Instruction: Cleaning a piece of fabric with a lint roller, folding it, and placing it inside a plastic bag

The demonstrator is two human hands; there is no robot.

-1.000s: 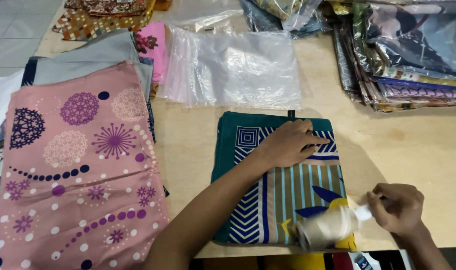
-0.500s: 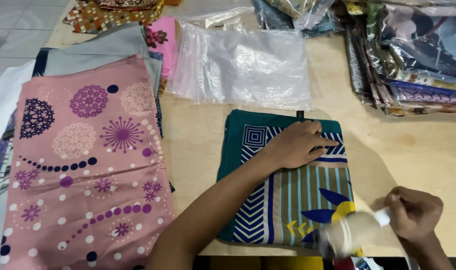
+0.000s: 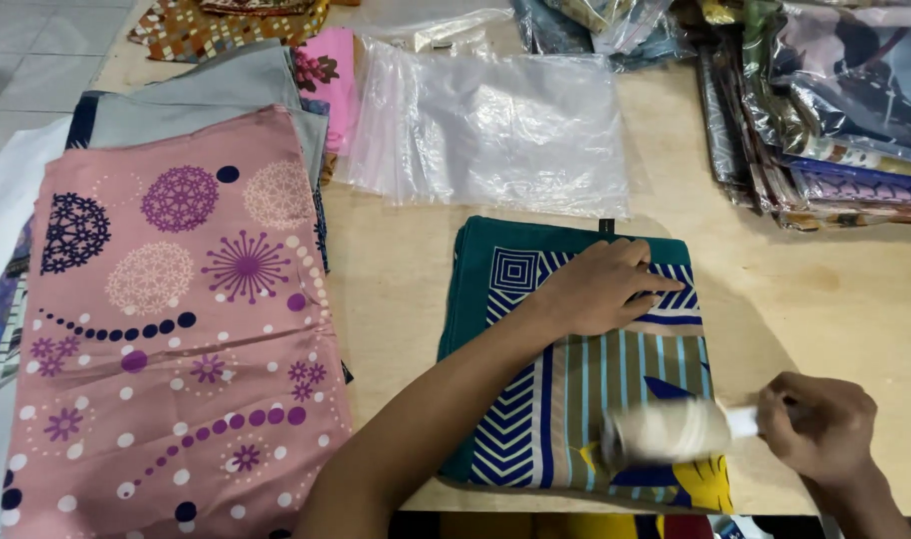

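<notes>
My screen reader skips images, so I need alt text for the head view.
A left hand presses a folded teal patterned cloth on a wooden table while the right hand runs a lint roller over it.

Both hands bare; forearms bare, no sleeves, rings or watch visible.

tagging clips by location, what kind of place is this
Probably a small scarf or fabric packing workspace. On a wooden table lie folded printed cloths, a stack of clear plastic bags and a pile of bagged fabrics. The left hand presses a teal folded scarf; the right hand rolls a lint roller over it.
</notes>
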